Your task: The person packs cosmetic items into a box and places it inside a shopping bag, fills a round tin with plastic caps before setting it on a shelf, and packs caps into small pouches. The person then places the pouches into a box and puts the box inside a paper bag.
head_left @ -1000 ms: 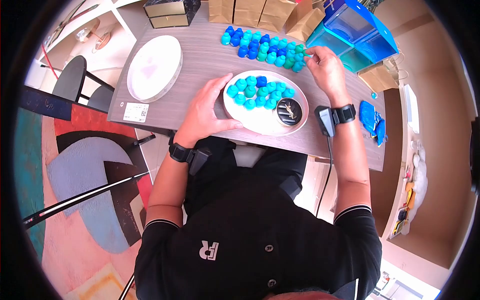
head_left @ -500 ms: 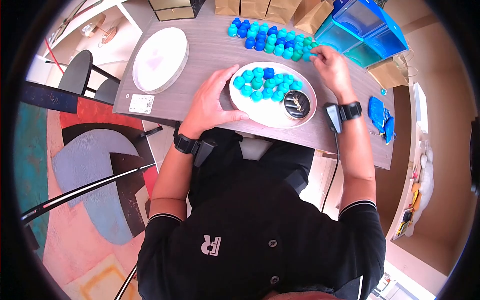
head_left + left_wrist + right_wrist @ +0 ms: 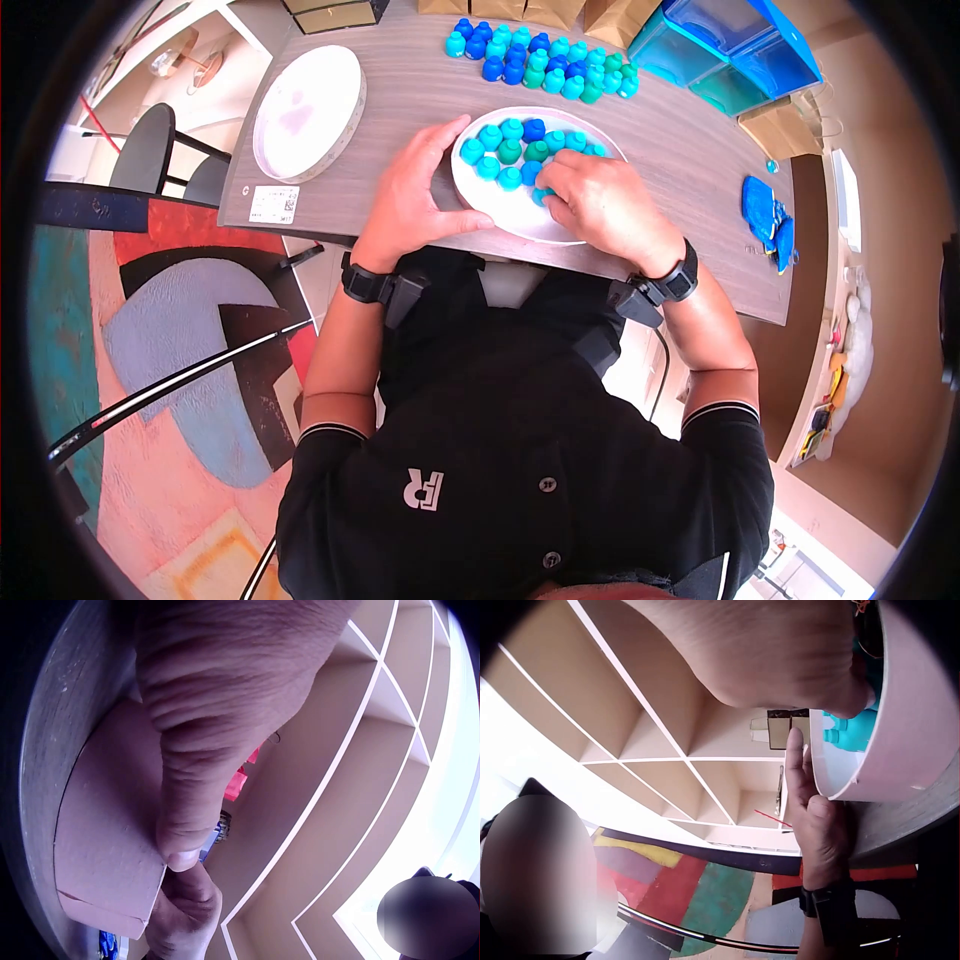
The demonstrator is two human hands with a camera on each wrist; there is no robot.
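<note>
My right hand reaches over the round white tray, its thumb and fingers pinching a small turquoise bottle-shaped piece. Several similar turquoise, green and blue pieces stand in the tray. In the right wrist view, the thumb tip is low among turquoise pieces, behind the pinkish tray wall. Under the right hand, the round black compact is hidden in the head view. With fingers fairly straight and thumb spread, my left hand rests against the tray's left side; its thumb lies along the rim.
Rows of turquoise, green and blue pieces stand at the back of the table. A second white round tray lies at left, near a label. Blue drawers, paper bags and blue packets are at right.
My right hand has gone from the right end of the back rows to inside the tray, bringing a turquoise piece. The left hand has stayed at the tray.
</note>
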